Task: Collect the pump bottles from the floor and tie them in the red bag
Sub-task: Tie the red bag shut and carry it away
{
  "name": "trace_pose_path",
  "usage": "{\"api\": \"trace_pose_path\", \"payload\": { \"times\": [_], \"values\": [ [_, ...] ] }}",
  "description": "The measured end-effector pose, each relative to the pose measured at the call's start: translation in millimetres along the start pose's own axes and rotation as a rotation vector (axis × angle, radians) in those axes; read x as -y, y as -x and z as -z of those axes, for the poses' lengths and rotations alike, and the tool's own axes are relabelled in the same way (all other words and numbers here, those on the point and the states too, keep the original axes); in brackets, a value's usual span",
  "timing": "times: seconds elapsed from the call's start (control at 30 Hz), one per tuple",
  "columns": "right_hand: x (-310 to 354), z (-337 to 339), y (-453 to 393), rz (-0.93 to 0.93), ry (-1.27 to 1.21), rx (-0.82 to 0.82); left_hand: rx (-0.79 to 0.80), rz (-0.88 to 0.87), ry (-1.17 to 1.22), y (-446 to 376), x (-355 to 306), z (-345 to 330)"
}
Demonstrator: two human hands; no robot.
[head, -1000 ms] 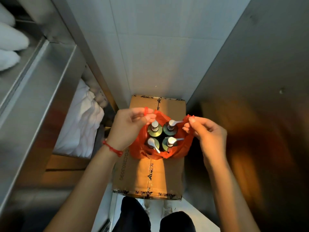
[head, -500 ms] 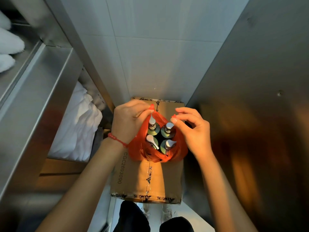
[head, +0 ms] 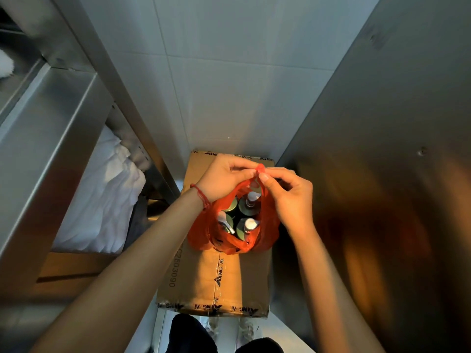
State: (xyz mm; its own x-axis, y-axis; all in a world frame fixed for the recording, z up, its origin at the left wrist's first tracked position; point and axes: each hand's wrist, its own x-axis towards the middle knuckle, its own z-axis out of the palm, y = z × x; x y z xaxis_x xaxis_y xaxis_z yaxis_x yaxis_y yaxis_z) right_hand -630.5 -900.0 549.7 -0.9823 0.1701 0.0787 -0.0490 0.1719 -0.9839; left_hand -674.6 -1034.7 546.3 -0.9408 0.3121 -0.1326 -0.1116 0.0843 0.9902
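Note:
The red bag (head: pixel 267 233) stands on a brown cardboard box (head: pixel 201 278). Inside it stand several green pump bottles (head: pixel 246 226) with white pump heads, seen from above. My left hand (head: pixel 224 179) and my right hand (head: pixel 290 197) meet above the far side of the bag. Each pinches a red handle of the bag, and the two handles touch between my fingertips. The bag's mouth is still partly open toward me, so the bottles show.
A steel shelf unit (head: pixel 51 138) runs along the left, with white folded linen (head: pixel 102 200) on its lower level. A metal panel (head: pixel 382 174) closes the right side. A white tiled wall (head: pixel 229 85) stands behind the box. My dark-clad knees (head: pixel 193 337) are at the bottom.
My hands have come together from either side of the bag, drawing the two handles up and inward until they meet over the bottles. The bag's mouth has narrowed.

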Motion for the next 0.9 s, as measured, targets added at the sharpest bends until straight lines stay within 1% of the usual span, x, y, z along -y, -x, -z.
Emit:
{"api": "trace_pose_path", "payload": {
  "times": [0.07,0.17,0.23,0.3,0.4,0.5,0.63,0.8,0.9],
  "values": [
    [-1,0,-3,0.014,0.029,-0.015,0.070,0.035,-0.003,-1,3,2],
    [-1,-1,-8,0.040,0.057,-0.013,0.193,0.125,0.054,1,7,5],
    [-2,-3,-12,0.022,0.043,0.005,0.235,0.149,0.089,2,9,5],
    [-3,-6,-18,-0.005,0.038,0.051,0.218,0.160,0.096,2,10,4],
    [-7,-6,-26,-0.072,-0.013,0.103,0.145,0.152,0.077,0,9,0],
    [-15,3,-27,-0.142,-0.038,0.082,0.124,0.172,0.141,-1,9,-1],
    [-26,7,-12,-0.174,-0.102,0.155,0.097,0.201,0.208,0,10,3],
    [-27,-5,-9,-0.178,-0.136,0.089,0.118,0.204,0.163,2,8,5],
    [-29,-9,-7,-0.189,-0.121,0.033,0.084,0.183,0.098,3,9,9]
  ]
}}
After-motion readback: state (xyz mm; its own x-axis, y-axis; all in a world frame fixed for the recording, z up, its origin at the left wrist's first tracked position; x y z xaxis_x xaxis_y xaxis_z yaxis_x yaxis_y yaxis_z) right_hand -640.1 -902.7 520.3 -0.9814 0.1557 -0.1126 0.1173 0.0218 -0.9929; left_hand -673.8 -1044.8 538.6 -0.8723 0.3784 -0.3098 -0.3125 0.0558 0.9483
